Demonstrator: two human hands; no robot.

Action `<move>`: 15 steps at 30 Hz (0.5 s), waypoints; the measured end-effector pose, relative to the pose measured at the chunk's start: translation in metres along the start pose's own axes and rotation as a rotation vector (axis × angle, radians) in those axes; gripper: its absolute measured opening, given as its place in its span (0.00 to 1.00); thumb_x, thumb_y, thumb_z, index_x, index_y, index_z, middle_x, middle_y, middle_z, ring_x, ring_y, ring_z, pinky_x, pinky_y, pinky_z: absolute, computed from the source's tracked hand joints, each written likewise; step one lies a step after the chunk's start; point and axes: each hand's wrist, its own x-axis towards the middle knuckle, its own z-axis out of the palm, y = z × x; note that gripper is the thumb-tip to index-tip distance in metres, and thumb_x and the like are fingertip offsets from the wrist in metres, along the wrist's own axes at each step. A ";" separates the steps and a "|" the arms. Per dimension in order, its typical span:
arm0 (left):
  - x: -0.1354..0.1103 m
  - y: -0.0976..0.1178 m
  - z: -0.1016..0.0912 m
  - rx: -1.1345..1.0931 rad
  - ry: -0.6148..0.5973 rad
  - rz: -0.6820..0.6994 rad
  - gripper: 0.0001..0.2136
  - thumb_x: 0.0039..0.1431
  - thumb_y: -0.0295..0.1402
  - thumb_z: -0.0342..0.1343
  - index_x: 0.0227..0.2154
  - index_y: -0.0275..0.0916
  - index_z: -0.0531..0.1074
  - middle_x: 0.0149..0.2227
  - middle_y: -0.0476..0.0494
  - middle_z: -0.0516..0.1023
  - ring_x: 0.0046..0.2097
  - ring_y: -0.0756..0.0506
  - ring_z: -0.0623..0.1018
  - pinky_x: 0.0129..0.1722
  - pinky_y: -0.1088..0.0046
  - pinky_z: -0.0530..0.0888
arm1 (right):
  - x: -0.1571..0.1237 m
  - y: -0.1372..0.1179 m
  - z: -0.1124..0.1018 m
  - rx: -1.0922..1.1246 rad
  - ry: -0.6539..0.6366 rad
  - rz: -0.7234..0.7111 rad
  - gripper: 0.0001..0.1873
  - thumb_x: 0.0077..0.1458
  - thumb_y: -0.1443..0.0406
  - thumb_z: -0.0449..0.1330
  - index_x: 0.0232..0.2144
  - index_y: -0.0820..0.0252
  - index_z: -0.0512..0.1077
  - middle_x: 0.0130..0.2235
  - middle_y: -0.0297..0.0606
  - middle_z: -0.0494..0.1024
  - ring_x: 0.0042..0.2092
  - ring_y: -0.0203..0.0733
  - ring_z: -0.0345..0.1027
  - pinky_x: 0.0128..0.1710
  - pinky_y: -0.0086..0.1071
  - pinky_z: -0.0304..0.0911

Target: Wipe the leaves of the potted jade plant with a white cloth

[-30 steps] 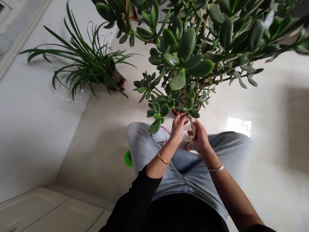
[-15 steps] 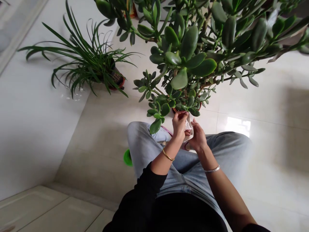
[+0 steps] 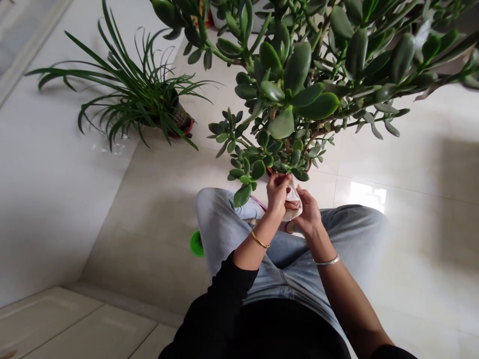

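A large jade plant (image 3: 295, 94) with thick oval leaves fills the top of the view, standing in a reddish pot (image 3: 270, 171) on the tiled floor. My left hand (image 3: 277, 192) and my right hand (image 3: 307, 213) meet just below its lowest leaves. Both are closed on a small white cloth (image 3: 292, 198) bunched between them. The left fingers pinch the cloth's upper part close to a low leaf. The right hand cups the cloth from below. I sit with my knees in light jeans on either side.
A spiky grass-like plant (image 3: 142, 102) in a dark red pot (image 3: 179, 124) stands at the left near the white wall. A green round object (image 3: 196, 244) peeks out beside my left leg. Glossy floor tiles (image 3: 411, 164) stretch to the right.
Both hands with the cloth have risen slightly toward the lowest leaves. The view has shifted a little; the plants stay where they were.
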 end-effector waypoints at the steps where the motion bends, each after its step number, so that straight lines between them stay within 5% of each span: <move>1: 0.000 0.000 0.000 0.005 0.001 0.000 0.11 0.53 0.35 0.70 0.31 0.39 0.72 0.29 0.54 0.75 0.27 0.54 0.70 0.27 0.77 0.67 | -0.002 0.000 0.001 -0.004 -0.001 0.005 0.06 0.54 0.67 0.62 0.36 0.56 0.70 0.28 0.26 0.75 0.19 0.27 0.55 0.17 0.18 0.59; 9: -0.004 0.009 0.001 0.070 -0.028 -0.023 0.12 0.53 0.36 0.69 0.31 0.42 0.70 0.28 0.53 0.75 0.25 0.52 0.72 0.24 0.75 0.63 | -0.023 0.000 0.013 -0.046 -0.050 0.060 0.07 0.52 0.67 0.63 0.36 0.58 0.71 0.26 0.26 0.72 0.19 0.26 0.51 0.17 0.19 0.56; 15: -0.001 0.007 0.004 -0.020 -0.051 -0.020 0.09 0.54 0.29 0.67 0.30 0.43 0.71 0.29 0.52 0.75 0.30 0.52 0.74 0.31 0.75 0.68 | -0.030 0.002 0.013 -0.173 -0.003 0.033 0.08 0.48 0.66 0.63 0.35 0.58 0.72 0.26 0.25 0.69 0.20 0.28 0.48 0.16 0.21 0.52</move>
